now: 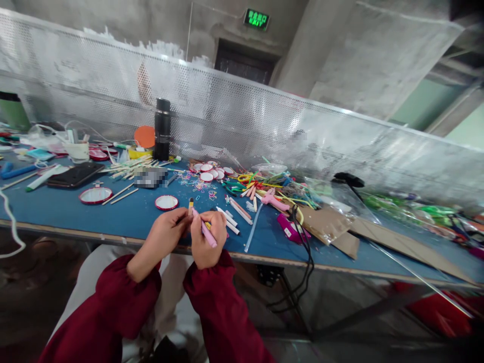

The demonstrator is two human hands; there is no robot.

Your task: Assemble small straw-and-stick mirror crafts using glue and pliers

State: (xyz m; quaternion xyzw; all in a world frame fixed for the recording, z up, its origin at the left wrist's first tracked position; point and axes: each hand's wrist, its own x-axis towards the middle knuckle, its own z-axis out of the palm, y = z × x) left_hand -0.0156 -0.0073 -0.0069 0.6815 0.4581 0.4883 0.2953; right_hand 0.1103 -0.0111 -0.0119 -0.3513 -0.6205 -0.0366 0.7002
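My right hand (204, 247) grips a pink marker (209, 236) like a pen, its tip end pointing up and left. Close beside it, my left hand (168, 231) pinches a small yellow piece with a dark top (191, 203); its exact kind is too small to make out. Both hands are over the table's front edge, almost touching. A round white disc with a red rim (166, 202) lies just behind my left hand. To the right of my right hand are several white markers (229, 220) on the blue table (128, 212).
Behind are colourful clips (198, 184), more red-rimmed discs (206, 176) and a black bottle (162, 131). To the right are a pink glue gun (275, 200), a purple box (289, 229) with a black cable, and cardboard (321, 224). A phone (75, 174) lies left. A perforated metal panel (234, 116) stands behind.
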